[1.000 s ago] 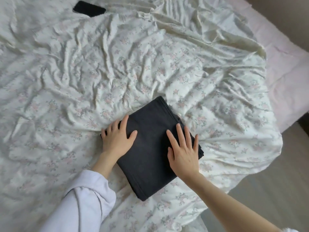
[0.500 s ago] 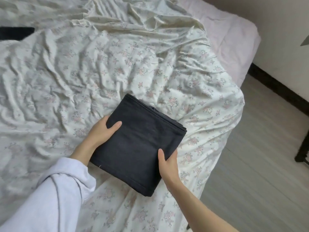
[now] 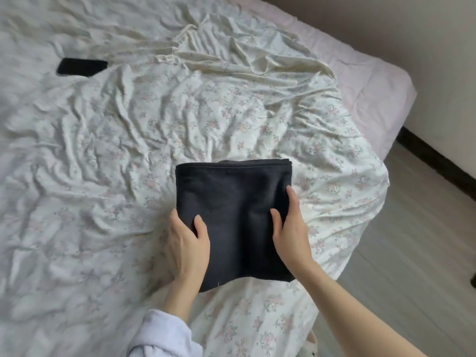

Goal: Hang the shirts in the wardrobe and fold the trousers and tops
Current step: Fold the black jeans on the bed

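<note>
Left hand [image 3: 186,243] and right hand [image 3: 291,228] gripping folded dark garment [image 3: 231,202], thumbs on top, above floral sheet [image 3: 128,150]

folded garment [image 3: 233,210] on bed [image 3: 103,176], phone [image 3: 82,67] behind-left

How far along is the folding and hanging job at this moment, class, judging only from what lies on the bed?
Done: the dark grey folded garment is a neat rectangle. In hand: the left hand and right hand grip its sides above the floral bedsheet. Left: putting it away. No shirts or wardrobe are in view, so hanging cannot be judged.
</note>
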{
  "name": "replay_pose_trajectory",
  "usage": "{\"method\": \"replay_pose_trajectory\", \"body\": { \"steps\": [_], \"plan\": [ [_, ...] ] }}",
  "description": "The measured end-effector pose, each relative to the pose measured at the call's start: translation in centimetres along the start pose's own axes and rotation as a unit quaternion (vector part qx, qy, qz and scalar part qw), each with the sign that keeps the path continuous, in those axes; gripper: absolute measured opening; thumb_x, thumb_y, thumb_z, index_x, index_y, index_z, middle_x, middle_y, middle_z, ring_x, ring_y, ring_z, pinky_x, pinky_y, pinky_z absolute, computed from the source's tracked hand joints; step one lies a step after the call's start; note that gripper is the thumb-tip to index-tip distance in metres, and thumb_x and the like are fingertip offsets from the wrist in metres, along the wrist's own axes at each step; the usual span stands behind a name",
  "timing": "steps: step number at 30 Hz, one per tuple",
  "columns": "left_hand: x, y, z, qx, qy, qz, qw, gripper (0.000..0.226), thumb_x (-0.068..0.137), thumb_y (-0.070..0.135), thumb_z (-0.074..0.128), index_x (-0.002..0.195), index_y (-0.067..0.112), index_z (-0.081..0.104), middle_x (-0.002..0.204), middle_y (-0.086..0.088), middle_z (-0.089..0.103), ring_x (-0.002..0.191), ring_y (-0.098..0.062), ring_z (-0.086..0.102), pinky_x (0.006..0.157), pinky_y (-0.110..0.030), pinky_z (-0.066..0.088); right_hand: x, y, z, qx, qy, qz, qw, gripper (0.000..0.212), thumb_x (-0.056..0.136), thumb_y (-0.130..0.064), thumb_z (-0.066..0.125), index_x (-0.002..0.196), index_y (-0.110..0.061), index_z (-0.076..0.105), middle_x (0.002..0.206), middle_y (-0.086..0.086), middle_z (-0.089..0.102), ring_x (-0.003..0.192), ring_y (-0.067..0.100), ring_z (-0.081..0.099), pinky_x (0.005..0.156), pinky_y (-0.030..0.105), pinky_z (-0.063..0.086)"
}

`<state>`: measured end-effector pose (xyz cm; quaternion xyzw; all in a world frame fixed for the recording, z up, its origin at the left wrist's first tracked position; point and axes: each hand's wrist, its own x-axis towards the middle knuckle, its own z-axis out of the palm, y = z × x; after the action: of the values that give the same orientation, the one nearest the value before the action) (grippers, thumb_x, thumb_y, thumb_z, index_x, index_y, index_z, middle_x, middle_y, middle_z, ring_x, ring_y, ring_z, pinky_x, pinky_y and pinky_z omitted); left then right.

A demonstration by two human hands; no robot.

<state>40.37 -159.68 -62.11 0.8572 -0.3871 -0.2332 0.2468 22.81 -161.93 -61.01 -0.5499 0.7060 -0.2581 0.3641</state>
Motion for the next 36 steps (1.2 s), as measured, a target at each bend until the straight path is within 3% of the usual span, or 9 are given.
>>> {"method": "replay_pose_trajectory", "body": {
  "steps": [4,6,11,15,20,25,29,33,36],
  "plan": [
    [0.4,-2.2,1.8,0.086,-0.052,0.038,0.994,0.066,0.092,0.026,0.052,0.147,0.01,0.02,0.13,-0.024,0.044,0.106,-0.041,0.051,0.078,-0.047,0.044,1.2,0.5,2.4,-0.121,-0.084,-0.024,0.989,0.056,0.099,-0.027,0.037,0.147,-0.033,0.008,0.125,0.008,0.042,0.081,0.032,0.056,0.075,0.044,0.049],
    [1.3,-3.0,2.2,0.081,-0.063,0.05,0.993,0.068,0.092,0.033,0.051,0.148,0.018,0.018,0.13,-0.022,0.042,0.105,-0.042,0.051,0.077,-0.047,0.046,1.4,0.9,3.0,-0.121,-0.065,-0.022,0.99,0.056,0.1,-0.029,0.033,0.147,-0.034,0.005,0.125,0.005,0.041,0.076,0.03,0.055,0.069,0.046,0.049],
    [3.1,-3.7,2.5,0.019,-0.079,0.019,0.997,0.064,0.092,0.04,0.049,0.147,0.03,0.018,0.14,-0.016,0.041,0.119,-0.038,0.046,0.094,-0.044,0.039,1.4,1.1,3.4,-0.1,-0.047,-0.001,0.994,0.052,0.1,-0.026,0.033,0.146,-0.032,0.01,0.132,0.002,0.039,0.088,0.029,0.056,0.077,0.044,0.047],
    [2.2,-2.2,2.5,0.029,-0.007,0.049,0.998,0.054,0.093,0.027,0.051,0.143,0.02,0.034,0.125,-0.017,0.053,0.103,-0.039,0.056,0.078,-0.042,0.045,1.4,0.2,3.2,-0.09,-0.038,0.007,0.995,0.048,0.1,-0.024,0.033,0.146,-0.027,0.018,0.136,0.0,0.038,0.104,0.03,0.055,0.086,0.042,0.045],
    [1.1,-0.3,0.0,0.014,0.034,0.051,0.998,0.051,0.092,0.024,0.054,0.14,0.018,0.04,0.115,-0.016,0.057,0.094,-0.037,0.059,0.067,-0.037,0.042,0.7,-2.2,1.5,-0.055,-0.035,-0.014,0.998,0.047,0.099,-0.025,0.036,0.144,-0.024,0.022,0.143,-0.002,0.035,0.121,0.024,0.048,0.094,0.036,0.039],
    [-0.7,2.4,-6.4,-0.019,0.122,0.045,0.991,0.05,0.091,0.023,0.055,0.139,0.018,0.042,0.11,-0.016,0.058,0.089,-0.038,0.06,0.066,-0.033,0.038,-0.2,-7.8,-1.2,-0.004,-0.041,-0.097,0.994,0.048,0.098,-0.026,0.039,0.144,-0.022,0.025,0.148,-0.007,0.031,0.133,0.013,0.035,0.102,0.025,0.03],
    [-3.6,4.8,-12.9,-0.041,0.21,0.036,0.976,0.049,0.093,0.025,0.053,0.139,0.021,0.041,0.112,-0.014,0.056,0.09,-0.035,0.06,0.068,-0.032,0.037,-2.1,-13.1,-3.7,0.041,-0.058,-0.177,0.982,0.047,0.098,-0.026,0.04,0.143,-0.02,0.027,0.147,-0.008,0.033,0.133,0.011,0.034,0.098,0.017,0.023],
    [-9.8,6.2,-20.7,-0.076,0.304,0.01,0.95,0.047,0.094,0.026,0.051,0.139,0.023,0.04,0.116,-0.011,0.055,0.1,-0.03,0.057,0.077,-0.034,0.04,-6.8,-18.8,-6.8,0.088,-0.09,-0.28,0.952,0.043,0.098,-0.024,0.04,0.14,-0.018,0.032,0.143,-0.008,0.038,0.129,0.008,0.037,0.095,0.012,0.024],
    [-15.8,5.3,-25.9,-0.12,0.376,-0.016,0.919,0.046,0.093,0.025,0.052,0.138,0.025,0.042,0.123,-0.007,0.055,0.111,-0.026,0.053,0.083,-0.027,0.034,-11.5,-22.0,-8.6,0.126,-0.128,-0.347,0.92,0.039,0.098,-0.022,0.039,0.137,-0.018,0.038,0.137,-0.007,0.044,0.124,0.006,0.04,0.092,0.009,0.024]
  ]
}}
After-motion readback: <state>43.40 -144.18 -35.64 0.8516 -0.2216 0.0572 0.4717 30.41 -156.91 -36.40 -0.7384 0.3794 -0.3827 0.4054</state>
